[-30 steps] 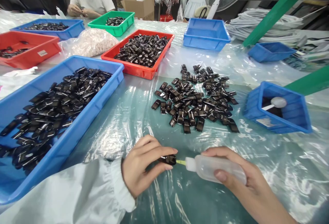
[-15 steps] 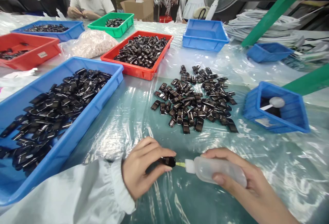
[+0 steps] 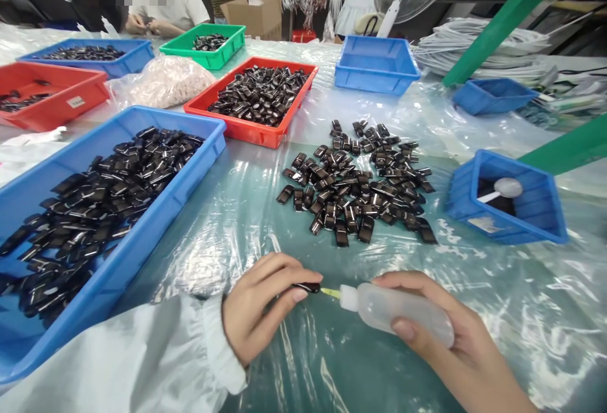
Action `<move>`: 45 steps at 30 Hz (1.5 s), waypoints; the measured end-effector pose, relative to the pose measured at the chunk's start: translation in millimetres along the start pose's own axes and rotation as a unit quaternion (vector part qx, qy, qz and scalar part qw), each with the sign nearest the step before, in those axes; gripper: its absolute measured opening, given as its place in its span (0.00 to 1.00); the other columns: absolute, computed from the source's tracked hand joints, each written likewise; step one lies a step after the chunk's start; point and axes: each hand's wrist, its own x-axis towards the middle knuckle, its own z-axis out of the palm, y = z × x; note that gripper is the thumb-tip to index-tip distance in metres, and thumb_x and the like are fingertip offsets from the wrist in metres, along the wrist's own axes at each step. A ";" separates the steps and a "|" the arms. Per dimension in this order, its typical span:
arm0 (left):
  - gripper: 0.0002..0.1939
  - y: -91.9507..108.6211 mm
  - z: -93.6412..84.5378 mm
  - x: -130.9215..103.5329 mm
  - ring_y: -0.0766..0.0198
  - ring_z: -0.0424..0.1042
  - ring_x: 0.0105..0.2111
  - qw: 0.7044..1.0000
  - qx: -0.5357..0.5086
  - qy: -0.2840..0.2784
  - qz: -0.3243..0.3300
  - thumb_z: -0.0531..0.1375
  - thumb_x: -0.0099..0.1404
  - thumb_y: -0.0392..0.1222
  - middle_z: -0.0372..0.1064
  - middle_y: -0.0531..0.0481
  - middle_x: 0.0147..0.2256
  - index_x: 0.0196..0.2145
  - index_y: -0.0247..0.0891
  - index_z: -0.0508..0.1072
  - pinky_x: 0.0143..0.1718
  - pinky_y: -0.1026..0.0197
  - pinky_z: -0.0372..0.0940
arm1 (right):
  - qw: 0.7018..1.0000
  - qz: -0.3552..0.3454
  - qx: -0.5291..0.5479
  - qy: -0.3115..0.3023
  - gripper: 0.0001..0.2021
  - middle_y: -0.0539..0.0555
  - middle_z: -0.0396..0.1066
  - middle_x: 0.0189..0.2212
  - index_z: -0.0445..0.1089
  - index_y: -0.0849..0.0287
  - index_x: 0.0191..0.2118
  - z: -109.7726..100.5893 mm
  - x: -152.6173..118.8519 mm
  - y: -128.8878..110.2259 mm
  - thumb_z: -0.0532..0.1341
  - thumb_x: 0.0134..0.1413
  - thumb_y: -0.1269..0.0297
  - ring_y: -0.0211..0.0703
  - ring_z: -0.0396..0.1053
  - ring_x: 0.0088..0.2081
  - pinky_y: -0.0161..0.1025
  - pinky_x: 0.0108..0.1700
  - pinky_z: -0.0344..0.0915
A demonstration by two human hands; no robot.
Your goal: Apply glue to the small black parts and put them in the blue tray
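Between the thumb and fingers of my left hand is a small glossy black plastic piece, partly hidden by the fingers. My right hand is wrapped round a translucent squeeze bottle, lying nearly level with its white cap toward the left. The bottle's thin yellowish tip meets the right end of the black piece, or comes very close to it. Beyond my hands a loose pile of similar black pieces lies on the plastic-covered table.
A long blue tray of black pieces stands on my left. Behind it are a red tray of smaller pieces and a bulging clear bag. On the right, a small blue bin holds a white spoon. A green post slants beyond. A person sits opposite.
The black piece has turned in my left fingers and now shows a thinner side. Its end sits slightly higher and left, and more of the yellowish tip shows. The right hand barely shifts left.
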 end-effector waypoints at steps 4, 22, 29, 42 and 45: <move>0.14 -1.8 -0.2 0.7 0.58 0.65 0.41 1.000 0.004 0.012 0.004 0.53 0.68 0.32 0.68 0.45 0.42 0.49 0.40 0.70 0.42 0.56 0.62 | 1.000 -0.022 -0.007 -0.002 0.07 0.49 0.73 0.29 0.73 0.47 0.35 -1.5 1.7 0.1 0.62 0.48 0.57 0.39 0.67 0.18 0.33 0.15 0.62; 0.11 -2.7 -0.5 1.5 0.58 0.66 0.40 0.999 -0.006 0.040 0.011 0.57 0.66 0.35 0.70 0.44 0.40 0.46 0.38 0.71 0.40 0.55 0.63 | 0.996 -0.062 -0.059 0.015 0.08 0.48 0.74 0.30 0.73 0.44 0.35 -1.1 0.2 0.4 0.61 0.50 0.51 0.43 0.70 0.25 0.33 0.18 0.63; 0.12 -2.3 -1.1 1.6 0.60 0.66 0.40 0.999 -0.008 0.042 0.015 0.60 0.63 0.33 0.70 0.46 0.40 0.45 0.37 0.71 0.41 0.58 0.62 | 0.993 -0.074 -0.085 0.029 0.09 0.46 0.74 0.31 0.72 0.42 0.36 -0.4 -2.5 0.3 0.60 0.51 0.49 0.43 0.71 0.26 0.33 0.20 0.64; 0.12 -0.6 -0.3 1.3 0.59 0.65 0.41 0.999 -0.001 0.030 0.034 0.58 0.64 0.30 0.69 0.45 0.40 0.45 0.36 0.71 0.42 0.58 0.61 | 0.985 -0.129 -0.106 -0.040 0.09 0.44 0.75 0.30 0.72 0.39 0.38 -13.8 6.7 3.5 0.64 0.49 0.60 0.39 0.73 0.24 0.29 0.19 0.68; 0.12 -0.5 -0.4 0.6 0.59 0.65 0.41 0.999 0.004 0.036 0.016 0.57 0.65 0.31 0.68 0.46 0.41 0.46 0.37 0.71 0.42 0.58 0.61 | 0.984 -0.128 -0.117 -0.047 0.08 0.45 0.76 0.30 0.70 0.40 0.39 -15.5 8.5 4.8 0.61 0.52 0.59 0.41 0.74 0.25 0.30 0.18 0.68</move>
